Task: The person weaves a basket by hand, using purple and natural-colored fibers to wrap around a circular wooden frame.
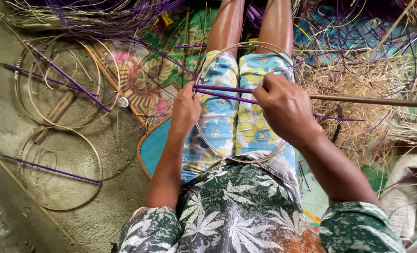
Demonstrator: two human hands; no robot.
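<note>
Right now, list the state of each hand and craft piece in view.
left hand: shut on hoop rim
right hand: shut on purple strips
hoop: held over the lap
purple strips: laid across the hoop
finished hoops: lying flat on the floor

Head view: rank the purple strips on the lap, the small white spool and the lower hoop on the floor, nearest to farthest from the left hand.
1. Purple strips, touching the left hand at the lap hoop's rim.
2. Small white spool, on the mat edge to its left.
3. Lower hoop, on the floor, far left.
</note>
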